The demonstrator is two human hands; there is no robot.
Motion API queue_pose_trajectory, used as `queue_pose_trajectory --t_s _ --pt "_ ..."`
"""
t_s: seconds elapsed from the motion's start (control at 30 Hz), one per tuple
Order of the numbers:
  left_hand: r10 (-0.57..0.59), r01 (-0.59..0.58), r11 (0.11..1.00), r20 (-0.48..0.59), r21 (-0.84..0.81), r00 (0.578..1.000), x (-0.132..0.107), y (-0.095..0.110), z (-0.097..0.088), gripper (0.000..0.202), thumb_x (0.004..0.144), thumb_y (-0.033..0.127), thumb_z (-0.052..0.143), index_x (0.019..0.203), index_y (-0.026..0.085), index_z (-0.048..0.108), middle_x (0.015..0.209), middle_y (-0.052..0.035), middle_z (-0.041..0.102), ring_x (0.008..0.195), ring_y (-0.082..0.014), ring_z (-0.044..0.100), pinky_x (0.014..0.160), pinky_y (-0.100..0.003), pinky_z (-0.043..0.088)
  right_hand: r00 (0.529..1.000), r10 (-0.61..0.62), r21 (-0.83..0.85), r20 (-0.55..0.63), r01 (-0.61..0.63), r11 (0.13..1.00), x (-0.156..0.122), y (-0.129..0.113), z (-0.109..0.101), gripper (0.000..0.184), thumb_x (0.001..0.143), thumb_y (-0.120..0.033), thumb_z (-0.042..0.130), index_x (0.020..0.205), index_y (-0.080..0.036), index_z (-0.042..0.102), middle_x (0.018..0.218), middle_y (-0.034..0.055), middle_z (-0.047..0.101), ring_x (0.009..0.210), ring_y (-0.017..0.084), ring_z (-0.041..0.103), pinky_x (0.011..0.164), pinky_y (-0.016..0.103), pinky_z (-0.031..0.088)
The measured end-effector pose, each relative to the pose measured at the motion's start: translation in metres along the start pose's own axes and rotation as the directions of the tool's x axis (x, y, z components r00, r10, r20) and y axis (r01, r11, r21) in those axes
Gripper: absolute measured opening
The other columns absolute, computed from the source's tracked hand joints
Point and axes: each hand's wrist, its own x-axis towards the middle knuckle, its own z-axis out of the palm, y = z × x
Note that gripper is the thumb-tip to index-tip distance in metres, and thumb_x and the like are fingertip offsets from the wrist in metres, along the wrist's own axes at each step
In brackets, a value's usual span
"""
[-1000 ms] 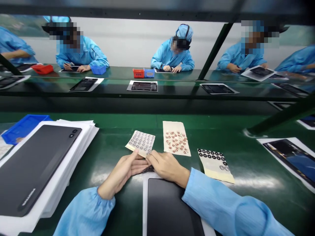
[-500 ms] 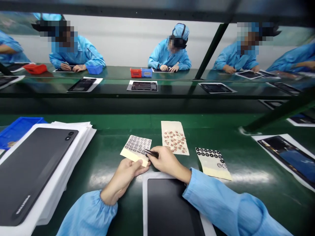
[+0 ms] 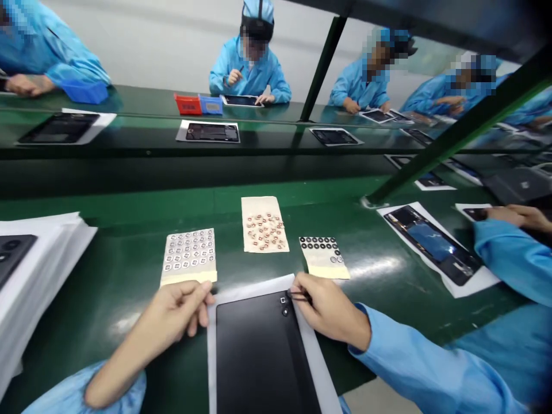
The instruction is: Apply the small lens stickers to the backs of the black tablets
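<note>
The right hand [image 3: 330, 307] is beside the tablet's [image 3: 259, 351] far right corner, back upward and fingers bent, its grip narrow on dark tweezers [image 3: 301, 296]. Their rear is hidden inside the fingers; whether the tips pinch anything is too small to tell. A tiny white square [image 3: 283, 300] sits just beside the tips, on the tablet's corner. The left hand [image 3: 179, 307] is at the tablet's far left corner, forearm slanting in from below, its grip closed with the thumb over the near edge of the sticker sheet [image 3: 190, 253]; the fingertips beneath are partly hidden. The tablet lies on white paper [image 3: 254, 288], its near end cut off. Beyond its far edge is a cream sheet [image 3: 259, 207] of reddish bits, too small to identify. Well left of the tablet, a paper stack [image 3: 56, 253] is cut off; well right, a co-worker's sleeve [image 3: 509, 259] is too.
</note>
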Motion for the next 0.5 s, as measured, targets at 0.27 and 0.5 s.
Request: queue_pose_trajectory --t_s 0.27,0.5 --pt "0.449 -0.316 0.686 -0.04 0.655 0.893 0.003 -0.001 0.062 0.032 0.102 0.045 0.047 0.098 0.026 0.073 0.087 -0.0011 0.074 0.083 -0.0207 0.069 0.071 -0.03 0.044 0.973 -0.103 -0.215 -0.208 0.057 0.975 -0.019 0.003 0.023 0.026 0.101 -0.025 0.046 0.076 -0.017 0.05 0.071 -0.0005 0.055 0.057 0.009 0.048 0.057 0.028 0.027" --pt "0.622 -0.368 0.478 -0.011 0.798 0.783 0.01 -0.008 0.067 0.027 0.104 0.034 0.047 0.094 0.023 0.07 0.088 0.0002 0.075 0.079 -0.0205 0.07 0.071 -0.032 0.045 0.876 -0.443 -0.348 -0.19 0.362 0.865 -0.035 0.02 0.017 0.026 0.102 -0.02 0.054 0.127 -0.016 0.061 0.106 0.0073 0.068 0.078 0.011 0.066 0.061 0.024 0.047"
